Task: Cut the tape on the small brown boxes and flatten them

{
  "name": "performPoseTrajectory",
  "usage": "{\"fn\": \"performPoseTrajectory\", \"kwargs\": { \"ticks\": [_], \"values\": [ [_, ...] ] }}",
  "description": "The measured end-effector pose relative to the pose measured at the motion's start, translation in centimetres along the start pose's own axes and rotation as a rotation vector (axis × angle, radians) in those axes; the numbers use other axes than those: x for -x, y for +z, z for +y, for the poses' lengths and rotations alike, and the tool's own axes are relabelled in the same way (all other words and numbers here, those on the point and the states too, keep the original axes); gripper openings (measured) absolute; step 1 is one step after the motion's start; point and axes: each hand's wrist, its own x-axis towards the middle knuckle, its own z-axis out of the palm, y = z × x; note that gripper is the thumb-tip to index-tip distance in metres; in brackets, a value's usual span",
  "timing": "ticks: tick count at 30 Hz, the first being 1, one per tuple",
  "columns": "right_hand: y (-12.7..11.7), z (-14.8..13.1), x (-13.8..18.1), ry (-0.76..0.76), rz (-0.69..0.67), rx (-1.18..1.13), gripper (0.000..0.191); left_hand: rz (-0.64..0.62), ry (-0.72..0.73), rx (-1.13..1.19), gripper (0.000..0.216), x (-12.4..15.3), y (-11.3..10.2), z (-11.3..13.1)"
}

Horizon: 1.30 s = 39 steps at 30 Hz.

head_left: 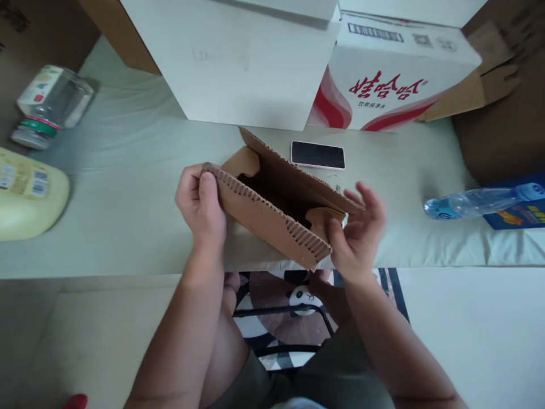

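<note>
A small brown cardboard box [268, 218] is held up at the front edge of the covered surface, its top open and its inside dark. Its cut rims show the corrugated layers, and side flaps fold inward at both ends. My left hand [203, 199] pinches the left corner, thumb on the near wall. At the other end, my right hand [360, 233] has its thumb by the right inner flap and its fingers spread behind the far wall, blurred a little. Just beyond the box lies a phone [318, 155] with a dark screen.
A large white box [251, 68] and a white-and-red carton [392, 79] stand at the back. To the left are a clear plastic bottle [72, 102] and a pale yellow jug [38, 199]. A water bottle [477, 201] rests on a blue package [519, 213] at the right.
</note>
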Motion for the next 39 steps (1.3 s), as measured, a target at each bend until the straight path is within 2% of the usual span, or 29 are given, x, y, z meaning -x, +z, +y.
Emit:
{"fn": "performPoseTrajectory", "kwargs": {
  "ticks": [2, 4, 7, 13, 16, 26, 33, 39],
  "values": [
    [0.0, 0.0, 0.2, 0.018, -0.118, -0.063, 0.041, -0.026, 0.001, -0.002, 0.025, 0.1, 0.1, -0.5],
    [0.0, 0.0, 0.6, 0.013, -0.154, -0.108, 0.036, -0.052, 0.030, -0.058, 0.031, 0.2, 0.0, -0.9],
    [0.1, 0.0, 1.4, 0.037, -0.128, -0.139, 0.035, -0.089, 0.059, -0.148, 0.041, 0.2, -0.2, -1.3],
    [0.4, 0.0, 2.4, 0.014, -0.059, -0.153, 0.044, -0.184, 0.042, -0.139, 0.037, -0.1, -0.3, -1.8],
    [0.5, -0.2, 2.3, -0.001, -0.049, -0.060, 0.033, -0.201, 0.037, -0.131, 0.033, -0.3, -0.3, -1.9],
    [1.3, -0.1, 2.4, -0.012, 0.017, -0.020, 0.031, -0.294, 0.023, -0.154, 0.013, -1.2, -0.6, 0.2],
    [1.5, 0.3, 2.6, 0.043, 0.064, -0.154, 0.037, -0.276, 0.021, -0.134, 0.015, -1.5, -1.2, -0.1],
    [1.2, 0.0, 2.2, 0.038, 0.023, -0.107, 0.030, -0.307, -0.020, -0.086, 0.017, -1.2, -1.1, -0.3]
  ]
}}
